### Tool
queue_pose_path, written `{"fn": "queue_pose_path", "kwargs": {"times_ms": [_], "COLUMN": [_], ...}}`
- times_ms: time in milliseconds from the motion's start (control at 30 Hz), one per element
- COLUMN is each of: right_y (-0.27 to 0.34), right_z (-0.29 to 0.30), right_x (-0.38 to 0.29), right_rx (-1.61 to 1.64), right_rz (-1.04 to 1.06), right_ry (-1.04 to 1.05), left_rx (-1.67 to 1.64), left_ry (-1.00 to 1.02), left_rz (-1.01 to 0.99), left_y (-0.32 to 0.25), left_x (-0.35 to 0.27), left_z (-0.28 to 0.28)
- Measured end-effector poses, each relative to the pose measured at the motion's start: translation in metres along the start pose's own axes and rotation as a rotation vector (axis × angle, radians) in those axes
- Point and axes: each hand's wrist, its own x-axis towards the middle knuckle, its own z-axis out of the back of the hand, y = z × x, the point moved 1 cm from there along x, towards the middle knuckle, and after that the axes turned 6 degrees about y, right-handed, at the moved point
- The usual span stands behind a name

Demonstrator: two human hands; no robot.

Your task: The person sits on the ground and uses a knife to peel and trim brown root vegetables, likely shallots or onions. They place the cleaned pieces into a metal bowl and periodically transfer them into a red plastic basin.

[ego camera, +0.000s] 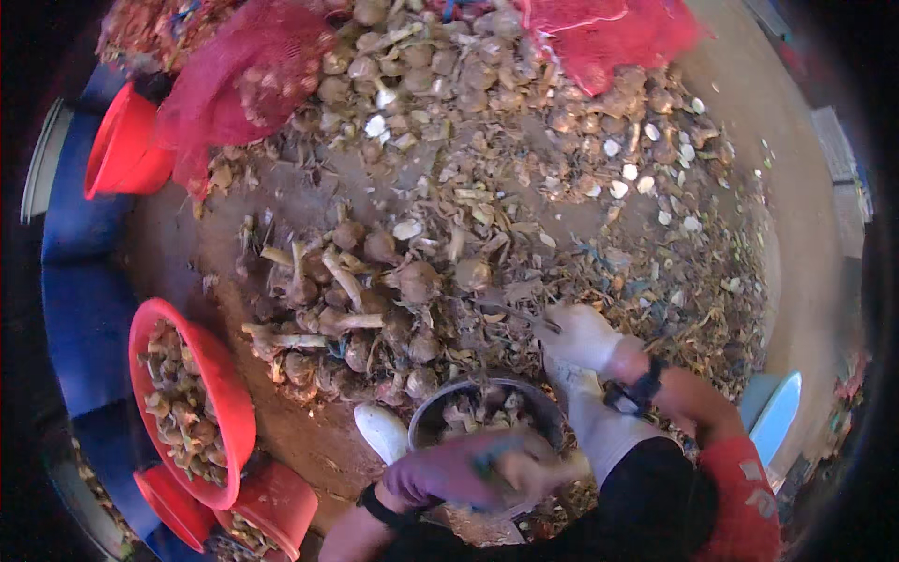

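My left hand [456, 471], in a purple glove, is over a dark round bucket [414, 421] between my feet. It is blurred by motion and closed around a tan bulb [521, 472] whose stalk points right. Several bulbs [477, 414] lie inside the bucket. My right hand [579, 337], in a white glove, is right of the bucket's far rim and grips a thin-bladed cutting tool [506, 307]. The blade points left, towards a heap of muddy brown bulbs with thick stalks [351, 316]. Its handle is mostly hidden by the hand.
A red basin of bulbs [242, 421] stands at left, over more red tubs [281, 499]. Another red tub [133, 147] lies tilted farther off. Red mesh bags [246, 84] and more bulbs [421, 63] are at the far side. Stalk scraps and white slices [630, 171] litter the floor.
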Motion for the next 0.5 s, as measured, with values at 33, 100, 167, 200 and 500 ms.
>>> {"fn": "queue_pose_path", "kwargs": {"times_ms": [33, 100, 167, 200, 500], "right_y": [0.005, 0.022, 0.022, 0.022, 0.029], "right_z": [0.009, 0.015, 0.019, 0.023, 0.001], "right_x": [-0.004, -0.015, -0.011, -0.009, -0.011], "right_rx": [0.05, 0.167, 0.161, 0.153, 0.09], "right_rz": [0.034, 0.018, 0.036, 0.046, 0.134], "right_ry": [-0.025, -0.067, -0.12, -0.149, 0.022], "left_rx": [0.134, 0.404, 0.613, 0.83, 1.311], "left_ry": [-0.039, -0.113, -0.527, -0.739, -1.121], "left_rz": [0.048, 0.151, 0.295, 0.404, 0.669], "left_y": [0.007, 0.021, 0.019, 0.028, 0.116], "left_x": [-0.001, -0.004, -0.017, -0.023, -0.074], "left_z": [0.0, 0.008, 0.027, 0.036, 0.095]}}
